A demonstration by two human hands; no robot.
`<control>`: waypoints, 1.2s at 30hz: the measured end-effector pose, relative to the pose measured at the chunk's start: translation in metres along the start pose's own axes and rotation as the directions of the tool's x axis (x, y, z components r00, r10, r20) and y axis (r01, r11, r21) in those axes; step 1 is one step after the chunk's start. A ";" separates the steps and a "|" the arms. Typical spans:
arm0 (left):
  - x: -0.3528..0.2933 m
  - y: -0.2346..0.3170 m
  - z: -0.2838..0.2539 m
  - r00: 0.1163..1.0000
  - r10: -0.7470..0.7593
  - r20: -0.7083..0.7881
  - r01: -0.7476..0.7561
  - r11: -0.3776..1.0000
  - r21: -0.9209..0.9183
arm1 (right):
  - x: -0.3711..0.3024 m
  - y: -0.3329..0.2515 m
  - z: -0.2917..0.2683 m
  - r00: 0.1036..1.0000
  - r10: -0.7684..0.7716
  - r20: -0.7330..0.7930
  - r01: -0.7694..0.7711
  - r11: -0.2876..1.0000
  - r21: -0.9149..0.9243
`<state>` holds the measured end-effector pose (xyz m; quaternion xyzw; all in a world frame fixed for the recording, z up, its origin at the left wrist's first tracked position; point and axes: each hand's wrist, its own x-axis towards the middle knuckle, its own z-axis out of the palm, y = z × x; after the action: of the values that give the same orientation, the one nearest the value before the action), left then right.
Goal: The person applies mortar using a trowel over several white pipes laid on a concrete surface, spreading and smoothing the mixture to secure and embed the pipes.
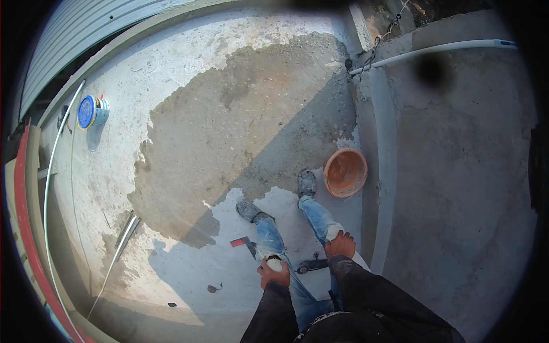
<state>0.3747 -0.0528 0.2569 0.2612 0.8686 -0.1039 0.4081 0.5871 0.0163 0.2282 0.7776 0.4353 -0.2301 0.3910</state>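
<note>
My left hand (pixel 275 274) curls around the left knee of my blue jeans (pixel 269 236), beside a whitish patch at a torn spot. My right hand (pixel 341 246) is closed over the right knee, with another whitish patch next to its fingers. What lies under the palms is hidden. Both feet, in dark dusty shoes (pixel 307 183), stand at the near edge of a wet grey patch (pixel 246 114) on the pale concrete floor. On the floor between and behind my legs is a dark tool (pixel 311 265), partly covered by the right leg.
An orange-brown tub (pixel 345 172) stands right of my right foot, beside a low concrete ledge (pixel 382 171). A blue-lidded bucket (pixel 92 112) is at the far left. Metal strips (pixel 127 231) and a red-and-black tool (pixel 243 244) lie left of me. A white pipe (pixel 440 51) crosses the far right.
</note>
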 end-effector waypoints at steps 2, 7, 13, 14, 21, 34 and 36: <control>-0.001 0.000 0.000 1.000 -0.003 -0.008 0.003 1.000 -0.010 | -0.002 0.001 0.002 1.000 0.006 -0.019 -0.007 1.000 -0.013; -0.002 -0.001 -0.001 1.000 -0.002 -0.009 0.002 1.000 -0.003 | -0.005 0.003 0.006 0.999 -0.012 -0.039 0.013 1.000 0.004; -0.002 -0.005 0.000 1.000 -0.014 0.004 0.014 1.000 -0.005 | -0.007 0.004 0.010 0.998 -0.016 -0.055 0.016 1.000 0.006; -0.002 -0.005 0.001 1.000 -0.011 0.003 0.011 1.000 0.000 | -0.007 0.004 0.011 0.998 -0.010 -0.070 0.009 1.000 -0.005; -0.003 -0.007 0.000 0.999 -0.011 0.031 0.011 1.000 -0.004 | -0.008 0.004 0.012 0.998 -0.016 -0.066 0.017 1.000 0.003; -0.003 -0.011 0.004 1.000 -0.009 0.024 0.010 1.000 -0.029 | -0.009 0.005 0.015 0.998 -0.010 -0.056 0.010 1.000 -0.003; -0.003 -0.011 0.004 1.000 -0.006 0.026 0.006 1.000 -0.014 | -0.008 0.005 0.017 0.998 -0.010 -0.060 0.010 1.000 -0.002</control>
<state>0.3729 -0.0650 0.2562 0.2544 0.8647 -0.1023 0.4209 0.5870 -0.0033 0.2264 0.7815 0.4511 -0.2082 0.3773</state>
